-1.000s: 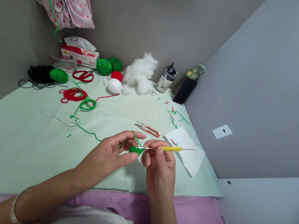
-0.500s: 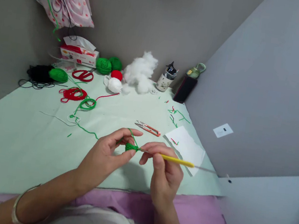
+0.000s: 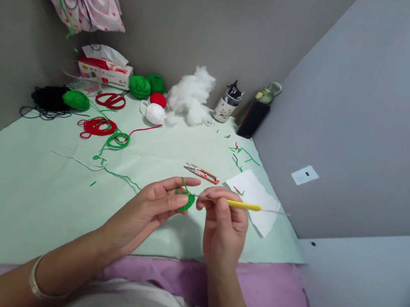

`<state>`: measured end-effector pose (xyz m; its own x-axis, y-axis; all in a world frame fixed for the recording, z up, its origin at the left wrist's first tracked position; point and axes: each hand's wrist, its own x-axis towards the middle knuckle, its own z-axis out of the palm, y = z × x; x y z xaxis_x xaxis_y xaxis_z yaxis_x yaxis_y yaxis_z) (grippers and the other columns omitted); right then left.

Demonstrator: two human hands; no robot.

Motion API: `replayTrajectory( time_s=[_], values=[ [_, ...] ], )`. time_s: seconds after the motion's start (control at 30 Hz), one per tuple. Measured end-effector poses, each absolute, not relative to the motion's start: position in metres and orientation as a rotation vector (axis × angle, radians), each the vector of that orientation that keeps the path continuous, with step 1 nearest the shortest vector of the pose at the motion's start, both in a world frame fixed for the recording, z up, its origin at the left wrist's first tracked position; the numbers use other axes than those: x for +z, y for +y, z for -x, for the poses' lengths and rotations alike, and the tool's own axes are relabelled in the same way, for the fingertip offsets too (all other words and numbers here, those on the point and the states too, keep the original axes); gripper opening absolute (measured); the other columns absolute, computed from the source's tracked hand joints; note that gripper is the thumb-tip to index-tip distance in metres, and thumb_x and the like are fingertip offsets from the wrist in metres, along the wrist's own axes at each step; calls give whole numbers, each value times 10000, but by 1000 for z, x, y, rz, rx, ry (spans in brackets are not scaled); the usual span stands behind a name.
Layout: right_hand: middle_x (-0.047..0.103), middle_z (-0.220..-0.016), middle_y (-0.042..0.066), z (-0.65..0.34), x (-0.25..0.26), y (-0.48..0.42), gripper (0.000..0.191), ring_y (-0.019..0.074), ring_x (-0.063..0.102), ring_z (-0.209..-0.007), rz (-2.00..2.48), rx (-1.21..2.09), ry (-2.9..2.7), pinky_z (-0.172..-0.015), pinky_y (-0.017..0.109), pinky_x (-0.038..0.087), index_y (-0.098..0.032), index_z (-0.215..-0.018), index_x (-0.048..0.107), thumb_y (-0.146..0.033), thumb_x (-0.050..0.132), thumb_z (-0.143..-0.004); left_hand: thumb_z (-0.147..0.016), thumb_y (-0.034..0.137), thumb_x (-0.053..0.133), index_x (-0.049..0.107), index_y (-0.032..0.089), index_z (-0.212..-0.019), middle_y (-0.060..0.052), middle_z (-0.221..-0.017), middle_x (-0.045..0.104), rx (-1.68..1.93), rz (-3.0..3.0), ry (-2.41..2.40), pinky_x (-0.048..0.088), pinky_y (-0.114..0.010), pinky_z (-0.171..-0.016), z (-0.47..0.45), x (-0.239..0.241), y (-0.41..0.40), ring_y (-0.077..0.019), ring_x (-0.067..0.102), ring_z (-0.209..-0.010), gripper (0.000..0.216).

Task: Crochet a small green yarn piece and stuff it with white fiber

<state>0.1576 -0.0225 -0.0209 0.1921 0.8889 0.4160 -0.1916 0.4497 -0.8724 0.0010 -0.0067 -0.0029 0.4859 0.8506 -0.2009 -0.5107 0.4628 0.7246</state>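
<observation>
Between the thumb and fingers of my left hand (image 3: 158, 200) is a small round piece of green crochet (image 3: 188, 202). Green yarn (image 3: 125, 178) runs from the table to this hand, and a strand loops over its raised index finger. My right hand (image 3: 225, 222) is closed around the yellow handle of a crochet hook (image 3: 241, 205). The hook's thin metal shaft points left and meets the crochet's edge; its tip is too small to make out. Just beyond my hands lie orange-handled thread snips (image 3: 204, 174).
White paper (image 3: 258, 207) and yarn scraps lie at the right. Behind stand white stuffing (image 3: 192, 96), a pen cup (image 3: 225, 109), a phone (image 3: 254, 120) against a bottle, and a tissue box (image 3: 105, 72). Yarn balls (image 3: 140, 87) and red scissors (image 3: 110, 100) are at back left.
My left hand has turned the green crochet so its round face shows, the thumb now over it. The hook has tipped to nearly level, and my right hand has shifted slightly up.
</observation>
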Motion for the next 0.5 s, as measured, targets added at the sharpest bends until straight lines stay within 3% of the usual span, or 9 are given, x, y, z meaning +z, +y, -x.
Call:
replayTrajectory(
  time_s=[0.1,0.33,0.5],
  values=[
    [723,-907,30,-158,-27,-22,153,153,647,-790,810,958,-1115,-727,301,534,-252,-971,776,-274,626,-991,-874,261,783,741,248,-1201,-18,-1053,729,925,-752,626,460,-233,-924,-3,-4,-9,-129,631,-999,330],
    [738,-915,46,-154,-28,-28,181,149,628,-709,860,948,-1120,-665,313,530,-245,-960,773,-301,606,-1000,-851,307,798,733,249,-1212,-19,-989,711,988,-829,750,449,-272,-902,-4,-9,-11,-157,607,-956,372],
    [721,-1029,46,-152,-35,-33,271,199,675,-918,1001,437,-1465,-749,354,570,-349,-1097,784,-164,649,-953,-819,290,826,728,257,-1242,6,-908,684,1019,-747,766,450,-266,-887,-9,-7,-12,-143,605,-889,435]
  ],
)
